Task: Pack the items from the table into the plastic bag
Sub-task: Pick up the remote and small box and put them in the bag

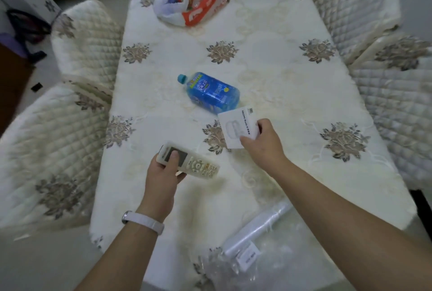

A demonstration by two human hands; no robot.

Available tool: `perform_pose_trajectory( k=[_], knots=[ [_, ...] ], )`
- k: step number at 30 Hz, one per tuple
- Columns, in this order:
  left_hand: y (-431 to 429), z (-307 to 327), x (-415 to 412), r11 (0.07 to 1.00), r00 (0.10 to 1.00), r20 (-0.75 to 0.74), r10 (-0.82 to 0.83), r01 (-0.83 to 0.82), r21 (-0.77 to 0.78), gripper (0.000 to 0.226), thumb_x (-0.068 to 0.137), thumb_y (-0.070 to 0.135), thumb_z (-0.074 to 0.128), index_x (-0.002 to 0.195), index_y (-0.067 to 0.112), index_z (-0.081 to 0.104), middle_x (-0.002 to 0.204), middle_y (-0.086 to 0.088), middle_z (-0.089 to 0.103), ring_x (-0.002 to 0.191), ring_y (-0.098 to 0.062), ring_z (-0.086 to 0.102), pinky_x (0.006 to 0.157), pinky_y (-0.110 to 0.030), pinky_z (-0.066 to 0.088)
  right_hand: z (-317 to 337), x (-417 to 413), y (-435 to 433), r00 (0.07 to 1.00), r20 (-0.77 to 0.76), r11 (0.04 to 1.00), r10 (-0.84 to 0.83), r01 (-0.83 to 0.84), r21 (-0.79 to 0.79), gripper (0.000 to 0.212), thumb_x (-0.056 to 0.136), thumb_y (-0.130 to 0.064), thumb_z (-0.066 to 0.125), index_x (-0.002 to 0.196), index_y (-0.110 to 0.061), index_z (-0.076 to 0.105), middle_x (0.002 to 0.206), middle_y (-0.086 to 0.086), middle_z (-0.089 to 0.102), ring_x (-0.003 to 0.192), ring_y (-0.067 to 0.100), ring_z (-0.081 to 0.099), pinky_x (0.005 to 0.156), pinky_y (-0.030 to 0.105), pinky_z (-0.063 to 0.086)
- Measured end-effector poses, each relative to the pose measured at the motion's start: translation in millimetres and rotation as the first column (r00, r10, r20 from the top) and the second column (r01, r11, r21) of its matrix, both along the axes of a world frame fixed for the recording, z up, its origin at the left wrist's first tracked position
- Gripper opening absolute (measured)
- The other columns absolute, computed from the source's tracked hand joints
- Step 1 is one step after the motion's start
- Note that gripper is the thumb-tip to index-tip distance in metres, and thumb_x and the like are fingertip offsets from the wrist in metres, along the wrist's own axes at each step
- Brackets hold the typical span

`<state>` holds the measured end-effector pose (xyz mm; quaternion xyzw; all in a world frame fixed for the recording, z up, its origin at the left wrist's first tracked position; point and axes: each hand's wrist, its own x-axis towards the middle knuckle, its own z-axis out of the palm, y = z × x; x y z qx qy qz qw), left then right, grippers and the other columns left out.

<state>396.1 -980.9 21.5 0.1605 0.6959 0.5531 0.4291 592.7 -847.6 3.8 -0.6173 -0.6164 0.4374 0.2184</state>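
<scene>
Remote (201,166) in L fingers (174,159), box (233,127) in R fingers (261,126)

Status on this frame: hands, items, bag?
Left hand grips remote. Right hand pinches white box. Bottle lies on table, between hands and bag at far end.
</scene>
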Motion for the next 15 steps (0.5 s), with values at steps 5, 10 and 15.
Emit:
perform_pose_trajectory(
  k=[5, 10, 15],
  knots=[
    [-44.2, 13.1, -40.7, 0.991, 0.991, 0.061, 0.119, -0.122, 0.046, 0.016, 0.100, 0.019, 0.053, 0.114, 0.012, 0.059, 0.109, -0.013, 0.067, 0.097, -0.026, 0.067, 0.072, -0.036, 0.056, 36.5, -44.7, -59.6, 0.996, -0.067, 0.998, 0.061, -0.059, 0.026, 0.036, 0.081, -0.022, 0.071, 0.105, -0.021, 0.045, 0.094, -0.007, 0.058, 0.078, 0.011, 0.056, 0.060, 0.022, 0.040],
    [-111.9, 30.1, -100.3, 0.992, 0.991, 0.098, 0.095, -0.102, 0.074, 0.016, 0.097, 0.008, 0.056, 0.108, 0.017, 0.063, 0.105, -0.008, 0.069, 0.097, -0.025, 0.068, 0.072, -0.035, 0.056, 71.1, -111.5, -136.7, 0.991, -0.104, 0.993, 0.090, -0.081, 0.085, 0.033, 0.080, -0.021, 0.072, 0.105, -0.017, 0.050, 0.092, -0.008, 0.058, 0.082, 0.015, 0.059, 0.071, 0.033, 0.049],
    [-197.2, 49.7, -181.1, 0.981, 0.986, 0.072, 0.149, -0.157, 0.118, 0.012, 0.092, 0.009, 0.064, 0.102, 0.016, 0.067, 0.094, -0.006, 0.074, 0.089, -0.024, 0.070, 0.073, -0.037, 0.058, 93.1, -196.6, -216.9, 0.988, -0.075, 0.985, 0.137, -0.128, 0.120, 0.032, 0.083, -0.023, 0.071, 0.104, -0.014, 0.049, 0.089, -0.005, 0.059, 0.073, 0.010, 0.055, 0.062, 0.029, 0.045]
  ],
)
